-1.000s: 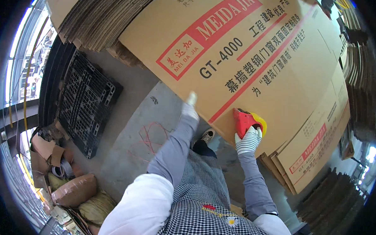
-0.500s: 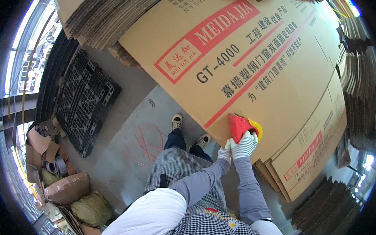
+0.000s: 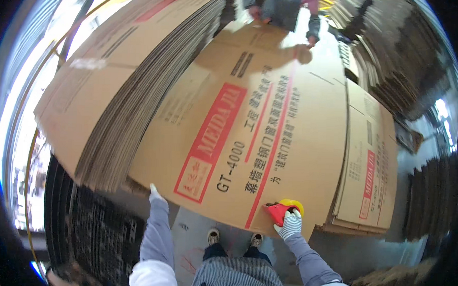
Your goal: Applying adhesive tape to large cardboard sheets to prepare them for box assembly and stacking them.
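Right hand [image 3: 289, 226] clamped on red tape dispenser [image 3: 276, 213] over printed cardboard sheet [image 3: 309, 146]. Left hand [image 3: 155, 194] at sheet's near left edge; cannot tell grip.

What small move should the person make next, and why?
Perhaps steady the large cardboard sheet with the left hand, since this hand is at the near edge, while the right hand is occupied holding the red tape dispenser.
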Tool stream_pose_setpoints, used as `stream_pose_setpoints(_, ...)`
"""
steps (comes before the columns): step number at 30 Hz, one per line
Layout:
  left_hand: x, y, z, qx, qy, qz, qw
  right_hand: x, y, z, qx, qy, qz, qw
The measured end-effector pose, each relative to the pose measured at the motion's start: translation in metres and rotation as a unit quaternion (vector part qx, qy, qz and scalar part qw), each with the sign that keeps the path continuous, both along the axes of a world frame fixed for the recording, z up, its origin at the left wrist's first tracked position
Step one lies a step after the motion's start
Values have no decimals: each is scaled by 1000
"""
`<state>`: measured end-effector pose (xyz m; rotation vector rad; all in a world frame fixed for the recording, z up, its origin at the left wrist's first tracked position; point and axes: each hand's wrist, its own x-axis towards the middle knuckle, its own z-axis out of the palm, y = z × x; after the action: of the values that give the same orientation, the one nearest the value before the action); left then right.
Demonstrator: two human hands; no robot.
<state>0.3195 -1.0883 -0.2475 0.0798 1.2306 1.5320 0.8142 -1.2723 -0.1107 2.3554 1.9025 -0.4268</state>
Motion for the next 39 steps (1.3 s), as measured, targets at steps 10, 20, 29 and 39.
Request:
stream_pose_setpoints(10,159,-156,-34,-169,-470,-238,833,-13,-53,32,-29,0,-113,993)
stream_pose_setpoints(20,154,-95,51,-117,-248,-168,947,39,-278,28,74,93,-563,818)
stream_pose_setpoints(29,176,-114,108,-50,-109,-300,946,50,-354,27,180,402,-727,526)
stream_pose_setpoints(39,302,-140,207,-45,-71,-396,914,7,-366,61,174,461,-684,537)
